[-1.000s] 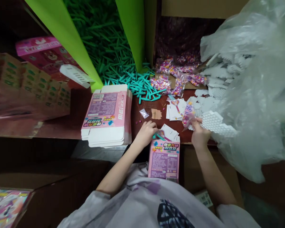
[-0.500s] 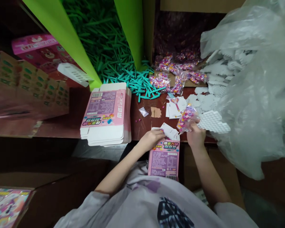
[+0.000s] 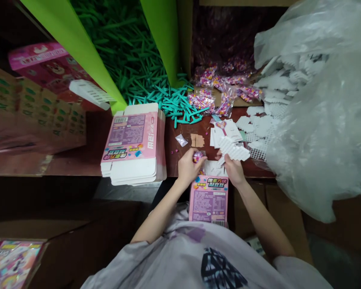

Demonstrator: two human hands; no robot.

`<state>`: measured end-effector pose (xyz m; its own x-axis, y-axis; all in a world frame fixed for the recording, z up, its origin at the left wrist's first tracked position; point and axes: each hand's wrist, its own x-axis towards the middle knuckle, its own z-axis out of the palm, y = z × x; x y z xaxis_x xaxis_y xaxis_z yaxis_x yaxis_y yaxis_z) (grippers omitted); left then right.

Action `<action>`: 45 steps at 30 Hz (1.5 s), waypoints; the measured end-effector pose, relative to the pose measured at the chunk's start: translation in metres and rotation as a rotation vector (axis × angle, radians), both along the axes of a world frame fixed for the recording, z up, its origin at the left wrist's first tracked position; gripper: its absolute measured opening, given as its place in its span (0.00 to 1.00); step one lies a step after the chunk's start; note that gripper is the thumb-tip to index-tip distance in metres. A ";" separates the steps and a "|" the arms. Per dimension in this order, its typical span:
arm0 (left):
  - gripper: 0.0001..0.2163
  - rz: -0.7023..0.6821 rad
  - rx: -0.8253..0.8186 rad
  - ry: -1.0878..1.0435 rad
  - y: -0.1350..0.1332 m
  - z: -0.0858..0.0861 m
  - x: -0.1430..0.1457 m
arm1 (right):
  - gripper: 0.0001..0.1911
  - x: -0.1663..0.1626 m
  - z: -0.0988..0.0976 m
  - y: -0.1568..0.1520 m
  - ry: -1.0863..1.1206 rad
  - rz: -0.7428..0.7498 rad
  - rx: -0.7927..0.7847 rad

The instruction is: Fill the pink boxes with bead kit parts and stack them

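An upright pink box [image 3: 208,198] stands open at the table's near edge, between my two arms. My left hand [image 3: 187,168] is closed on a small bag of coloured beads [image 3: 197,155] just above the box's mouth. My right hand [image 3: 234,169] grips a white pegboard plate [image 3: 234,149] and holds it over the box's right side. A white card [image 3: 212,167] sticks out of the box top between my hands.
A stack of flat pink boxes [image 3: 134,142] lies to the left. Teal sticks [image 3: 171,104] spill from a green bin [image 3: 93,60]. Bead bags [image 3: 222,90], printed cards [image 3: 224,130] and white plates [image 3: 258,128] lie behind; a large clear plastic bag [image 3: 321,112] fills the right.
My right hand brought the white plate left from the pile to the box. The bead bag passed from my right hand to my left, which rose above the box mouth.
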<state>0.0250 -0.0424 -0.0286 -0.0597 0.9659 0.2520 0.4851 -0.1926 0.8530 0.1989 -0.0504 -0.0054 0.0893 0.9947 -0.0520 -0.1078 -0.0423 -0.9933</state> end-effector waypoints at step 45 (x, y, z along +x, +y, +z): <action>0.12 -0.005 0.394 -0.242 -0.083 0.007 -0.003 | 0.19 -0.007 -0.020 -0.098 0.176 -0.127 -0.191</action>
<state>0.0224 -0.1258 -0.0221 -0.1573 0.7999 0.5791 0.2791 -0.5265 0.8031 0.1921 -0.1483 -0.0249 0.1851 0.9468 -0.2632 -0.2941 -0.2022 -0.9342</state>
